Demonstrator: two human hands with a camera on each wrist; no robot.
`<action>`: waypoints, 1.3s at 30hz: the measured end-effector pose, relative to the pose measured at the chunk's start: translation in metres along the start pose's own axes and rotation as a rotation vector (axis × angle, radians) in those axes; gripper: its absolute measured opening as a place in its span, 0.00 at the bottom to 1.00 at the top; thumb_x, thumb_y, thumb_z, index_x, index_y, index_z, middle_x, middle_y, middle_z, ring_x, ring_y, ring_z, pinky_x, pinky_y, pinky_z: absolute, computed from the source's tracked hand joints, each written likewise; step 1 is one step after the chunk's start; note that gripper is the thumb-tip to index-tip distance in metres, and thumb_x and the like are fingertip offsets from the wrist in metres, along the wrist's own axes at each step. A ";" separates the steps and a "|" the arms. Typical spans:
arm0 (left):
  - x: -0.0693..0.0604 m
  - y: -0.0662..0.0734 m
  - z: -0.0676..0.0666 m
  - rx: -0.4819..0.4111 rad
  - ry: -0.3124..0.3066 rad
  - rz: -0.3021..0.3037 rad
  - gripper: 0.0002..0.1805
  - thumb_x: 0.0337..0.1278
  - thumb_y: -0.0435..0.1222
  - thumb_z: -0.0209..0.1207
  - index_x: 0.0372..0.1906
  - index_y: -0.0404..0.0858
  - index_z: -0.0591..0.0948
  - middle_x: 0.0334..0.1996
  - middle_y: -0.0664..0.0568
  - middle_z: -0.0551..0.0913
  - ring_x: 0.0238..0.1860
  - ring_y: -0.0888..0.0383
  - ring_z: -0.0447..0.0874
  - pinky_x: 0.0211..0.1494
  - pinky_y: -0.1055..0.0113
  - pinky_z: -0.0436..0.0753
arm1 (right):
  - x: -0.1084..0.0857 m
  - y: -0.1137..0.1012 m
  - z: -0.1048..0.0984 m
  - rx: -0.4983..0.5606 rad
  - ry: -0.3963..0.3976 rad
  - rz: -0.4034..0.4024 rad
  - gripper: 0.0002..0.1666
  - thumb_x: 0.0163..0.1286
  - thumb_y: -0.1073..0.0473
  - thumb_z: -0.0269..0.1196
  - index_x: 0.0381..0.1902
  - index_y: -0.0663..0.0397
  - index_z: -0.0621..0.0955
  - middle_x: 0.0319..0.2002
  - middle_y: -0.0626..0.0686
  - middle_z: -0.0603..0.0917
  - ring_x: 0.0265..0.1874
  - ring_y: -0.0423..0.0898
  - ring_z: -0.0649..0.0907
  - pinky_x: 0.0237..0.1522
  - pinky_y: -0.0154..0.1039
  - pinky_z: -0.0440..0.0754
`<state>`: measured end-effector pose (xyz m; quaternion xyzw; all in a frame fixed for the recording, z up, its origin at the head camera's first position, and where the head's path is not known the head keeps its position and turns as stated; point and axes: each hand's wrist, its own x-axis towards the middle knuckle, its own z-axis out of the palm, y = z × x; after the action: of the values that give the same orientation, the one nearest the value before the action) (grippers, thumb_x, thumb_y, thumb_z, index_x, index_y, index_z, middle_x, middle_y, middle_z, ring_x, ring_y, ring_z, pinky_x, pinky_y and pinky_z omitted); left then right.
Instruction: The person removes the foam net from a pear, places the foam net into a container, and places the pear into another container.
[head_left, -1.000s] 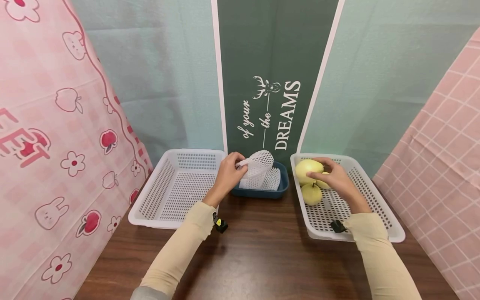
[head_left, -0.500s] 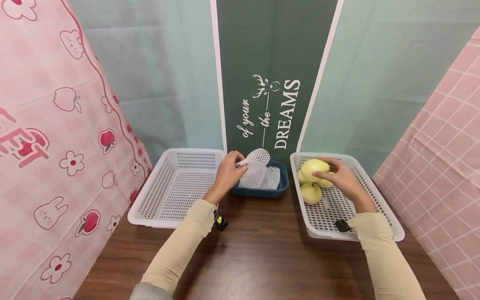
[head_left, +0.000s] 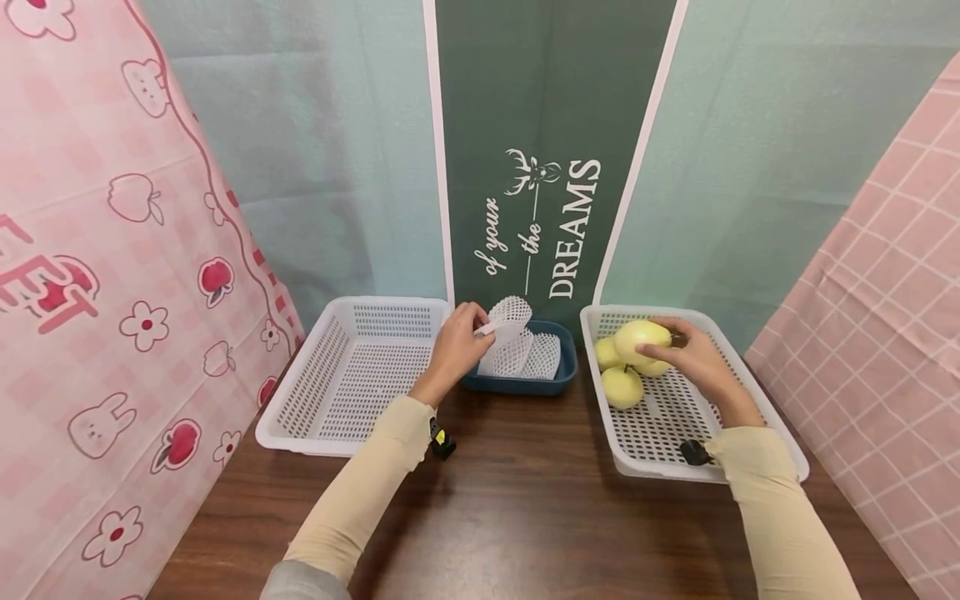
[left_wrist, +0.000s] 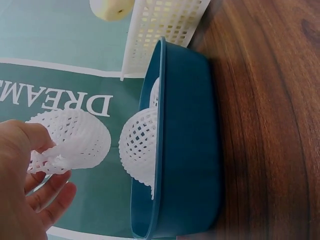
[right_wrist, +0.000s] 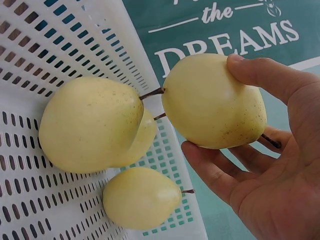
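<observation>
My left hand (head_left: 454, 346) pinches a white foam fruit net (head_left: 512, 312) by one end. In the left wrist view, that foam net (left_wrist: 80, 137) hangs apart from the blue plastic container (left_wrist: 192, 145), where more foam nets (left_wrist: 140, 142) lie. My right hand (head_left: 697, 360) grips a pale yellow pear (head_left: 641, 342) between thumb and fingers. Below it, several other pears (head_left: 622, 388) sit in the right white basket (head_left: 738, 400). The right wrist view shows the gripped pear (right_wrist: 212, 102) raised beside the others (right_wrist: 90, 125), its stem toward my palm.
A second white perforated basket (head_left: 300, 447) stands on the left of the brown wooden table (head_left: 525, 517). The blue container sits between both baskets. A green lettered cloth (head_left: 555, 100) hangs behind, with pink patterned cloths (head_left: 97, 333) at the sides.
My right hand has moved slightly right, lifting the pear off the others and uncovering one behind it. The foam net in my left hand has swung a little left.
</observation>
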<state>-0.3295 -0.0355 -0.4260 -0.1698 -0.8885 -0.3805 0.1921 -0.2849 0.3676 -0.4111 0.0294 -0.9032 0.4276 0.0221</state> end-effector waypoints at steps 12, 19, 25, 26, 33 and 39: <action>0.004 -0.003 0.003 0.018 -0.026 -0.031 0.11 0.63 0.32 0.70 0.43 0.38 0.78 0.41 0.46 0.79 0.41 0.50 0.79 0.48 0.57 0.84 | -0.002 0.007 -0.009 -0.034 0.000 -0.016 0.49 0.73 0.42 0.70 0.78 0.65 0.66 0.71 0.69 0.73 0.64 0.61 0.76 0.47 0.28 0.75; 0.006 -0.005 0.005 0.044 -0.057 -0.048 0.12 0.62 0.33 0.70 0.42 0.38 0.78 0.40 0.47 0.79 0.40 0.50 0.78 0.48 0.58 0.82 | -0.004 0.010 -0.018 -0.067 -0.024 0.002 0.51 0.74 0.41 0.70 0.79 0.66 0.64 0.71 0.70 0.71 0.64 0.64 0.76 0.47 0.33 0.77; 0.010 -0.009 0.010 0.069 -0.086 -0.051 0.12 0.62 0.33 0.71 0.41 0.38 0.77 0.39 0.46 0.78 0.41 0.50 0.77 0.47 0.59 0.80 | -0.005 0.014 -0.023 -0.117 -0.036 0.023 0.53 0.73 0.39 0.70 0.79 0.67 0.64 0.70 0.71 0.71 0.62 0.64 0.77 0.46 0.36 0.78; 0.010 -0.010 0.011 0.073 -0.090 -0.052 0.12 0.62 0.33 0.71 0.41 0.37 0.77 0.40 0.46 0.78 0.41 0.50 0.77 0.47 0.59 0.80 | -0.005 0.015 -0.023 -0.123 -0.039 0.025 0.53 0.72 0.39 0.70 0.79 0.67 0.64 0.70 0.71 0.71 0.62 0.65 0.77 0.47 0.38 0.78; 0.011 -0.013 0.013 0.096 -0.049 -0.036 0.14 0.60 0.31 0.73 0.41 0.36 0.76 0.40 0.44 0.78 0.42 0.48 0.77 0.48 0.56 0.81 | -0.006 0.020 -0.027 -0.168 -0.045 0.019 0.52 0.72 0.40 0.71 0.77 0.70 0.66 0.69 0.72 0.72 0.60 0.67 0.77 0.47 0.41 0.77; 0.014 -0.014 0.013 0.116 -0.027 -0.033 0.14 0.60 0.31 0.72 0.40 0.36 0.76 0.40 0.44 0.77 0.43 0.48 0.76 0.48 0.55 0.80 | -0.006 0.024 -0.031 -0.199 -0.050 0.007 0.51 0.71 0.41 0.72 0.76 0.70 0.67 0.69 0.73 0.72 0.61 0.69 0.77 0.47 0.42 0.77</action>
<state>-0.3508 -0.0327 -0.4358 -0.1490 -0.9142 -0.3291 0.1834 -0.2803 0.4069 -0.4104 0.0342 -0.9416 0.3350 0.0010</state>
